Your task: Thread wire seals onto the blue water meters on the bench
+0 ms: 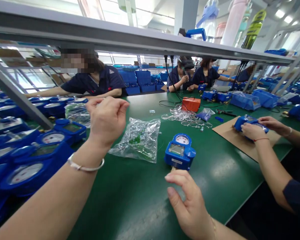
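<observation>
My left hand (pixel 108 120) is raised above the bench at centre left, its fingers curled in; whatever they may hold is hidden. Below and to the right of it lies a clear plastic bag (pixel 142 140) with small green pieces inside. A blue meter (pixel 178 151) with a round dial and a grey display sits on the green bench top (pixel 130 186). My right hand (pixel 190 203) is just in front of this meter, thumb and fingers apart, nothing between them, fingertips near its brass fitting.
Many blue meters (pixel 50 150) crowd the left side. Clear rings (pixel 182 115) lie near an orange box (pixel 190 104). At right, a co-worker's hands (pixel 255 131) hold a meter on cardboard (pixel 230 136). A shelf (pixel 140 41) crosses overhead; people sit opposite.
</observation>
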A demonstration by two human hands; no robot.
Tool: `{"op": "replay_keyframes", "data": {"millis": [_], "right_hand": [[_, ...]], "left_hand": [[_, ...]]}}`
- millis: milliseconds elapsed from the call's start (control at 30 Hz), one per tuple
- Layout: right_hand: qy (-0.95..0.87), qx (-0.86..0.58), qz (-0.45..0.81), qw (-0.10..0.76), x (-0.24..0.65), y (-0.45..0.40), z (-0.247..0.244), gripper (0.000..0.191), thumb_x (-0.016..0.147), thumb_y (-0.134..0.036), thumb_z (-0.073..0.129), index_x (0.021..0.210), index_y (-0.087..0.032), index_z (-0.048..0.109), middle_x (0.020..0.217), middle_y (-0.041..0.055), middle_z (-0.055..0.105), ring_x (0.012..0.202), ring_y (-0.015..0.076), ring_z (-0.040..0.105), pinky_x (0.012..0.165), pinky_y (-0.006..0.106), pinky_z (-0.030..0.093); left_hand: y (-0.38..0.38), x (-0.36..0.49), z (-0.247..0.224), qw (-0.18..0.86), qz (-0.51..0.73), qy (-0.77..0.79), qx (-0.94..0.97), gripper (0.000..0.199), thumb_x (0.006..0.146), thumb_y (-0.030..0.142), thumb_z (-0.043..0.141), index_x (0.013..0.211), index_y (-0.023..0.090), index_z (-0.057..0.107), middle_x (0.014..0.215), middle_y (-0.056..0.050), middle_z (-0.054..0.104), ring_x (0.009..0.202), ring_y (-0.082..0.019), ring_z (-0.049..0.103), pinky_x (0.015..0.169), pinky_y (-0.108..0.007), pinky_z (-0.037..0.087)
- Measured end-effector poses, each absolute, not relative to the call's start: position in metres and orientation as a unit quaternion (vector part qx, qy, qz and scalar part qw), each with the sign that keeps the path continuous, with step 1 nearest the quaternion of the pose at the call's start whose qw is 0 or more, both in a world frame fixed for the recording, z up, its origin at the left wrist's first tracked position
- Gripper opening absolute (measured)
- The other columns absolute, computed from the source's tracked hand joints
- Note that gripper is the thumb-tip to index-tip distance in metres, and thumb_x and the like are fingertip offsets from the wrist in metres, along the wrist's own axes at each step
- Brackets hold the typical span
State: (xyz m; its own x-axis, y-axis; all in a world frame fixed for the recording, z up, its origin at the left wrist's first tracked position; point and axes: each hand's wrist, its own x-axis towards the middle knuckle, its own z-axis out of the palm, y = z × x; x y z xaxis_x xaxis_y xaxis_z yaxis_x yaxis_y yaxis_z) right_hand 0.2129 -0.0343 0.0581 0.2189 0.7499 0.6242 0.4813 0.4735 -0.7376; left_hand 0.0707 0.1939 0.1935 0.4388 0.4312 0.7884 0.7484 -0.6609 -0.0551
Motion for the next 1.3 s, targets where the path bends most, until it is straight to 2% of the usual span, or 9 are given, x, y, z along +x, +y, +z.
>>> {"op": "replay_keyframes", "data": {"millis": [133, 200, 300, 367, 500, 633, 767, 1000, 1300], "right_hand": [[-0.628, -0.499, -0.079, 0.593, 0.224, -0.044, 0.067, 0.044, 0.086, -0.016, 0.048, 0.128, -0.017, 0.038, 0.131, 0.0121, 0.038, 0.125, 0.0298, 0.034, 0.102, 0.049, 0.032], [-0.657, -0.479, -0.081, 0.576, 0.223, -0.049, 0.069, 0.046, 0.088, -0.02, 0.046, 0.132, -0.016, 0.032, 0.131, 0.0129, 0.04, 0.125, 0.0308, 0.035, 0.102, 0.052, 0.03], [-0.656, -0.488, 0.06, 0.573, 0.217, -0.052, 0.06, 0.03, 0.091, -0.021, 0.043, 0.121, -0.019, 0.041, 0.102, 0.0059, 0.06, 0.093, 0.0174, 0.059, 0.083, 0.031, 0.048], [-0.623, -0.515, 0.141, 0.572, 0.215, -0.054, 0.05, 0.017, 0.091, -0.02, 0.044, 0.107, -0.02, 0.049, 0.083, 0.0, 0.062, 0.071, 0.0111, 0.059, 0.064, 0.022, 0.047], [-0.607, -0.579, 0.13, 0.529, 0.23, -0.062, 0.035, 0.008, 0.088, -0.02, 0.051, 0.092, -0.021, 0.058, 0.078, -0.0005, 0.059, 0.071, 0.0111, 0.055, 0.064, 0.023, 0.043], [-0.579, -0.652, 0.03, 0.488, 0.267, -0.068, 0.031, 0.012, 0.089, -0.019, 0.049, 0.093, -0.019, 0.06, 0.079, 0.0024, 0.054, 0.072, 0.0123, 0.053, 0.067, 0.025, 0.043], [-0.587, -0.696, -0.09, 0.402, 0.3, -0.058, 0.024, 0.015, 0.09, -0.021, 0.048, 0.092, -0.016, 0.062, 0.076, 0.0047, 0.052, 0.073, 0.0149, 0.051, 0.069, 0.029, 0.043], [-0.622, -0.691, -0.214, 0.3, 0.318, -0.038, 0.015, 0.016, 0.091, -0.022, 0.047, 0.09, -0.017, 0.062, 0.073, 0.005, 0.051, 0.072, 0.0162, 0.049, 0.067, 0.029, 0.041], [-0.657, -0.675, -0.233, 0.242, 0.32, -0.029, 0.013, 0.012, 0.089, -0.019, 0.049, 0.092, -0.017, 0.061, 0.071, 0.0046, 0.051, 0.069, 0.0162, 0.047, 0.063, 0.029, 0.039]], "left_hand": [[0.106, 0.062, 0.166, 0.112, -0.333, -0.149, -0.924, 0.006, 0.083, 0.022, 0.055, 0.087, 0.02, 0.059, 0.08, 0.002, 0.062, 0.071, -0.012, 0.055, 0.098, -0.039, 0.031], [0.067, 0.059, 0.146, 0.01, -0.289, -0.085, -0.953, 0.014, 0.082, 0.013, 0.053, 0.092, 0.021, 0.057, 0.079, 0.002, 0.062, 0.07, -0.011, 0.056, 0.098, -0.038, 0.03], [0.034, 0.061, 0.118, -0.082, -0.296, -0.097, -0.947, 0.019, 0.083, 0.006, 0.048, 0.092, 0.021, 0.056, 0.074, 0.003, 0.059, 0.069, -0.01, 0.055, 0.097, -0.036, 0.03], [0.029, 0.065, 0.1, -0.094, -0.303, -0.123, -0.94, 0.019, 0.082, 0.005, 0.05, 0.092, 0.02, 0.057, 0.074, 0.003, 0.059, 0.068, -0.01, 0.055, 0.096, -0.035, 0.031], [0.032, 0.077, 0.068, -0.169, -0.313, -0.185, -0.916, 0.019, 0.082, 0.013, 0.055, 0.096, 0.024, 0.06, 0.079, 0.002, 0.062, 0.077, -0.013, 0.058, 0.093, -0.034, 0.036], [0.026, 0.103, 0.035, -0.456, -0.239, -0.341, -0.786, 0.02, 0.088, 0.029, 0.048, 0.104, 0.025, 0.058, 0.089, -0.001, 0.064, 0.085, -0.016, 0.06, 0.077, -0.029, 0.046], [0.024, 0.144, 0.01, -0.713, -0.208, -0.422, -0.52, 0.027, 0.087, 0.028, 0.048, 0.108, 0.014, 0.054, 0.08, -0.003, 0.061, 0.067, -0.014, 0.06, 0.067, -0.029, 0.051], [0.03, 0.19, -0.007, -0.756, -0.248, -0.423, -0.433, 0.026, 0.087, 0.022, 0.044, 0.111, 0.014, 0.048, 0.089, -0.005, 0.057, 0.057, -0.008, 0.058, 0.057, -0.023, 0.051], [0.033, 0.195, -0.019, -0.755, -0.253, -0.404, -0.45, 0.023, 0.087, 0.026, 0.044, 0.106, 0.015, 0.049, 0.085, -0.003, 0.057, 0.058, -0.01, 0.059, 0.059, -0.026, 0.052]]}}
